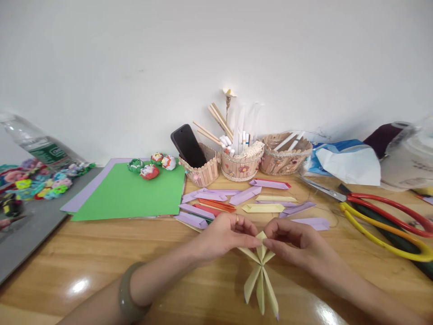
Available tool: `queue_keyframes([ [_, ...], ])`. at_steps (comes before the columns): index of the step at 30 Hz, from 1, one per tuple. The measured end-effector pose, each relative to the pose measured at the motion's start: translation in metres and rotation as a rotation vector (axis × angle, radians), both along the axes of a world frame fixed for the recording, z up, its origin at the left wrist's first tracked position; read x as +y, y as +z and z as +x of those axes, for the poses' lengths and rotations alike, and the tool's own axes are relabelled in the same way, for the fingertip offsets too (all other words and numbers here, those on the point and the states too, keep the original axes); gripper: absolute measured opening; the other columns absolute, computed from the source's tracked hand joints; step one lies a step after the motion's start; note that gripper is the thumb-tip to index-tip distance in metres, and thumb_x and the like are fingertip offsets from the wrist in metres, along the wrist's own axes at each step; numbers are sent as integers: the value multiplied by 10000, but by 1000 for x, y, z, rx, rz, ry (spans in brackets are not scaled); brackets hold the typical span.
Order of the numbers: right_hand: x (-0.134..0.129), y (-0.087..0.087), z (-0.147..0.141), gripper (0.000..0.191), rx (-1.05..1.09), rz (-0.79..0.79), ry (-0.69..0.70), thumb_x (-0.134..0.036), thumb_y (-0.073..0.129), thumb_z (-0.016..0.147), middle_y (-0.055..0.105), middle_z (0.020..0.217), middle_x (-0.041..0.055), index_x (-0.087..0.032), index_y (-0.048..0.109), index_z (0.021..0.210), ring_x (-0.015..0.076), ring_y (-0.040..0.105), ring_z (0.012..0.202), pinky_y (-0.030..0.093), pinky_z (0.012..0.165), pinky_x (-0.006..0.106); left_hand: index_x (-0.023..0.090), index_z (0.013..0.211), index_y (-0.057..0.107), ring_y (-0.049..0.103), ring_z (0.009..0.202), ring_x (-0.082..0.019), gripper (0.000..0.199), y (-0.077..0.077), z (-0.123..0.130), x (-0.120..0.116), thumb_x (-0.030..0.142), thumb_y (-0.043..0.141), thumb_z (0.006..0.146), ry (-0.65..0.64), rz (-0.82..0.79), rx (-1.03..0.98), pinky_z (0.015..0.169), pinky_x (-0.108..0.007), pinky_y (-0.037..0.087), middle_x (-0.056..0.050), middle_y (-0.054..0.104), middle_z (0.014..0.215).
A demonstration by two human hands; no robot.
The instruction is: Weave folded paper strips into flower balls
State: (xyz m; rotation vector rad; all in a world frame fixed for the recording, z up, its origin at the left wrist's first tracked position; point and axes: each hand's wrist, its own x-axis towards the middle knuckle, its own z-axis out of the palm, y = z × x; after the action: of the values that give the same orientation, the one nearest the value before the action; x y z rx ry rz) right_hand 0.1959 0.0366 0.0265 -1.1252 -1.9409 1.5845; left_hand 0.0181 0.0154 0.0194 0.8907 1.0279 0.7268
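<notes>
Between my two hands is a pale yellow folded-paper flower (260, 289), its narrow petals fanning out from a tied-looking centre. My left hand (233, 232), with a ring on one finger, pinches the upper petals from the left. From the right, my right hand (287, 239) pinches the same top petal, thumb and fingertips close to those of the left. Three lower petals hang toward me, spread apart. Just beyond the hands lie folded paper strips, such as a yellow strip (264, 208), a lilac strip (245, 195) and a red-orange strip (216, 205).
Green paper (135, 198) with several small paper flowers (149, 171) lies left. Behind stand stick-sided baskets (241, 168), one holding a black phone (188, 146). Large scissors (389, 212) with red and yellow handles rest right. A plastic bottle (47, 151) leans far left.
</notes>
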Motion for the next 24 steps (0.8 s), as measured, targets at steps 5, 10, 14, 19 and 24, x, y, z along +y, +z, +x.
queue_keyframes([
  [5, -6, -4, 2, 197, -78, 286, 15, -326, 470, 853, 588, 665, -4, -192, 549, 733, 129, 543, 622, 424, 568, 232, 134, 683, 567, 502, 594, -79, 130, -4, 2, -2, 175, 678, 628, 52, 131, 99, 593, -216, 383, 21, 564, 645],
  [10, -10, -11, 3, 121, -77, 536, -28, -231, 460, 861, 629, 721, -1, -217, 581, 852, 125, 580, 639, 443, 594, 232, 153, 666, 585, 520, 657, -103, 58, -5, 6, -10, 108, 575, 701, 144, 549, 391, 630, -227, 406, 10, 568, 673],
  [14, -4, -16, 2, 122, -77, 358, -55, -280, 502, 835, 647, 716, 5, -202, 590, 803, 132, 594, 645, 467, 590, 233, 159, 709, 600, 541, 663, -105, 23, -5, 7, -11, 158, 584, 725, 192, 515, 350, 631, -224, 420, 7, 590, 695],
  [19, -2, -17, 2, 222, -149, 335, -68, -304, 468, 836, 623, 635, 6, -185, 589, 693, 138, 571, 584, 446, 524, 237, 155, 723, 582, 551, 666, -114, 80, -8, 7, -6, 195, 631, 673, 173, 318, 276, 623, -230, 423, 6, 594, 695],
  [24, -4, -15, 2, 148, -164, 522, -78, -236, 485, 819, 636, 678, 6, -192, 585, 719, 139, 589, 621, 452, 582, 247, 152, 669, 572, 526, 627, -97, 58, -8, 6, -4, 173, 623, 652, 135, 268, 301, 611, -221, 409, 21, 574, 653],
])
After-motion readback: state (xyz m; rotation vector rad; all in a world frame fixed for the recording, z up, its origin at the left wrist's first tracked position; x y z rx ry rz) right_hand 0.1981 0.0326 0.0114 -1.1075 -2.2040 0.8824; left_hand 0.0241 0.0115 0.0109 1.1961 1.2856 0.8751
